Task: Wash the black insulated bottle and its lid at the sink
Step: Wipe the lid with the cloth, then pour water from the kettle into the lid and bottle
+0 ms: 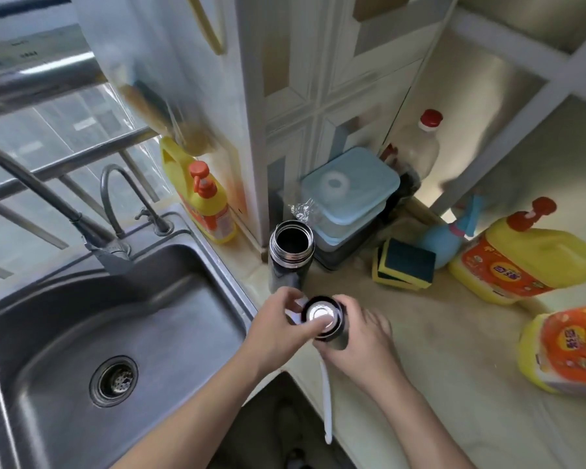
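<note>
I see both hands w/ the lid (323, 319) between them, over the counter (437, 350) edge just right of the sink (122, 333). Right hand (359, 336) is wrapped round the lid's dark side, fingers curled on it. Left hand (278, 328) comes in from the sink side — thumb tip pressing the lid's shiny inner face, other fingers curled at its rim by something white I can't make out. A white strap (326, 401) hangs down from under the lid, past the counter edge.

The black insulated bottle (290, 257) stands upright on the counter, mouth open, no cap — just beyond the hands, near the sink's right rim, nobody touching it. Stacked blue-lidded containers (349, 204) sit just right of the bottle; a yellow/green sponge (405, 264) is near those, further right. Big yellow detergent jug (521, 262) w/ orange pump at far right, a second yellow jug (565, 346) nearer me. Yellow pump bottle (205, 201) stands behind the sink by the cabinet corner. Faucet (48, 201) arches over the basin; no water visible, basin looks bare apart from the drain (114, 380).
</note>
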